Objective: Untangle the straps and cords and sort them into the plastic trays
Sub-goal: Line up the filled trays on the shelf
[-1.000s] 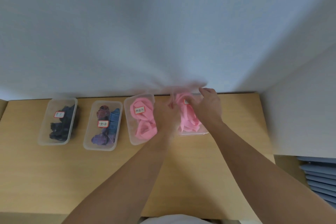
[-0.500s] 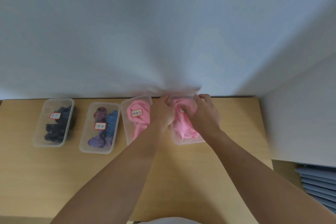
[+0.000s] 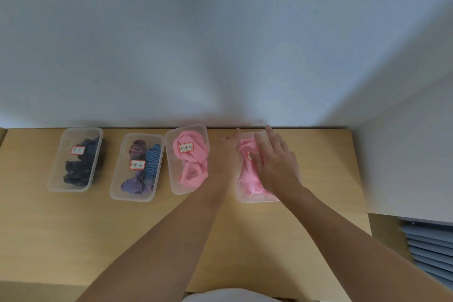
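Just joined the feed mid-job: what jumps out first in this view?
Two bare hands are at the right end of a row of clear trays on the wooden table: the right hand rests flat, fingers straight, on pink straps in the rightmost tray, the left hand blurred beside it. Left of them sit more pink straps, then striped purple and blue straps, then dark straps.

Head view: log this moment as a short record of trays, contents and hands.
surface: wooden table
trays: four clear, leftmost tray to rightmost tray, along the wall
contents, left to right: dark straps, striped straps, pink straps, more pink straps
left hand: open, blurred, between the two pink trays
right hand: open, flat over the rightmost tray
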Action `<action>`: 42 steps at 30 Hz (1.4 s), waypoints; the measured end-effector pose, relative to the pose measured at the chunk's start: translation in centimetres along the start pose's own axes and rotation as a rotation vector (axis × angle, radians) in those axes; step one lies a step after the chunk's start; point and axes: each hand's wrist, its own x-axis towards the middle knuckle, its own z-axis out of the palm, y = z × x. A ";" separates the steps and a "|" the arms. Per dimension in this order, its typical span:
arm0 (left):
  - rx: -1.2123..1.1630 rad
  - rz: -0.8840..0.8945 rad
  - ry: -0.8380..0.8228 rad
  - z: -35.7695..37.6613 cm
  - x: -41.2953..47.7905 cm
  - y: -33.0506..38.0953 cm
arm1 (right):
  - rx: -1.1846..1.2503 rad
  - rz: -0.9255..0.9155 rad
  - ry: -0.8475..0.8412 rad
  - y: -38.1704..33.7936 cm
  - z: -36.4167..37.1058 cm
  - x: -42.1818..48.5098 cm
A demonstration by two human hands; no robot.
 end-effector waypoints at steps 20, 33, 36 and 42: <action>0.095 -0.037 0.073 3.7 -3.8 0.6 | 0.592 0.527 0.151 1.4 -0.6 -2.0; 0.213 -0.030 0.207 4.7 -4.5 0.7 | 0.888 0.466 -0.012 3.1 -1.0 -2.2; 0.268 0.006 0.270 4.8 -4.4 0.6 | 0.584 0.235 0.072 2.2 0.2 -2.9; 0.339 0.003 0.254 4.8 -4.7 0.9 | 0.272 0.091 0.135 2.3 1.1 -3.2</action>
